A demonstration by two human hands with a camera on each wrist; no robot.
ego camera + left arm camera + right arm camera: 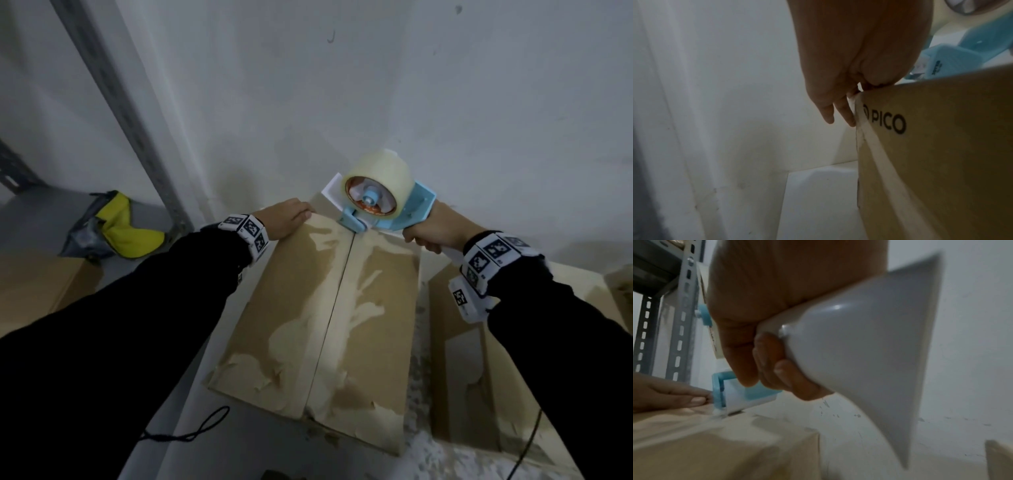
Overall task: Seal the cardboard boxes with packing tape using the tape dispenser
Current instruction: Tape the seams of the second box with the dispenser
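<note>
White wall (376,85) stands close behind everything, with a grey slotted shelf post (137,113) leaning up beside it. Against that wall sits the cardboard box (291,308), flaps shut, its centre seam (337,308) running from the wall edge back toward the person.

At the wall end of the seam the tape dispenser (383,202) has its nose down on the cardboard. The right hand (433,228) is wrapped tight round the white handle. The left hand (286,217) lies on the box's corner nearest the wall, left of the dispenser; its fingers (840,112) are straight and hang over the far edge, pressing rather than gripping.

I'd worry about a few things. The tape end may not bite: the box top is scarred with pale torn patches where old tape stripped the paper, and fuzzy board takes adhesive poorly. If the dispenser drifts off the seam on the pull toward the person, one flap stays loose. The left thumb sits just beside the dispenser's front, near enough to be nicked by the blade.

The box is plain brown, printed "PICO" on its side, with ragged edges at the near end. A second box (455,359) stands right of it, apart from the wall; a yellow cloth (130,229) lies left of the post.
</note>
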